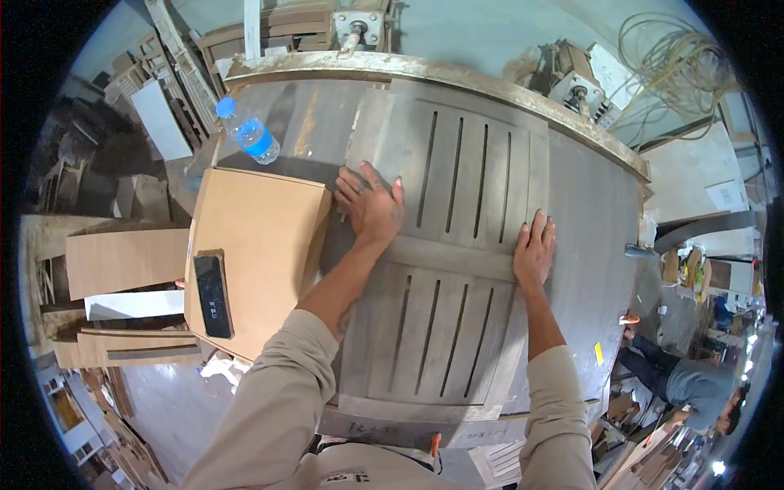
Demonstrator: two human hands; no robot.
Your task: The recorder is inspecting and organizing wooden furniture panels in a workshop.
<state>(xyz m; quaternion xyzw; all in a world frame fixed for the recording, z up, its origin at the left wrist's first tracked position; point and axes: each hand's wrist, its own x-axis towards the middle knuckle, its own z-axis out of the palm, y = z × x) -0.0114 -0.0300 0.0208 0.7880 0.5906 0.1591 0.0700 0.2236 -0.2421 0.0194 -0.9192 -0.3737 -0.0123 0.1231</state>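
The panel [445,255] lies flat on the table [590,261], mid-view; the left hand [374,211], fingers spread, rests on its ten o'clock edge; the right hand [534,255], fingers straight, on its three o'clock edge; both are open, clasping nothing; the box [265,224], phone [213,296] on top, is at nine; the bottle [258,143] at ten.

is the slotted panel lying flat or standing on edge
Lying flat: the slotted panel shows its broad face upward on the worktable, with the left hand and right hand at its sides.
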